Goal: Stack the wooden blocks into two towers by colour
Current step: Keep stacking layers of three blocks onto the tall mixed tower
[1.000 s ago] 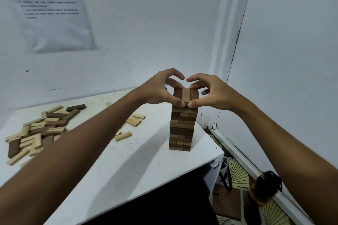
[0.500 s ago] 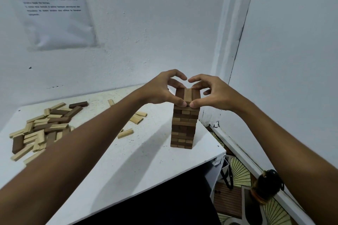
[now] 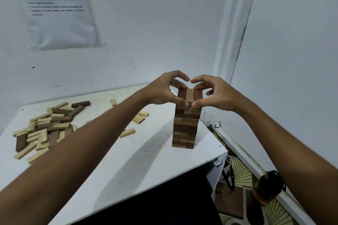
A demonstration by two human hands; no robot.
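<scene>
A white table stands in the corner of a room with pale walls. A sheet of paper with small print hangs on the wall, up and to the left of the tower. Far to the left of the tower lies a messy pile of loose blocks, some light and some dark brown, all flat on the table. Closer to the tower, still on its left, a few light blocks lie apart from the pile, and one light block lies alone just in front of them. The tower stands upright near the right edge of the table, with light and dark blocks mixed in its rows. The left hand curls around the left side of the top row, its thumb on the near end and its fingers bent over the far end. The right hand does the same on the right side, so both hands pinch the top row between them. The fingertips of the two hands almost meet above the tower. To the right of the tower, down past the table edge, is a floor with a fan pattern.
</scene>
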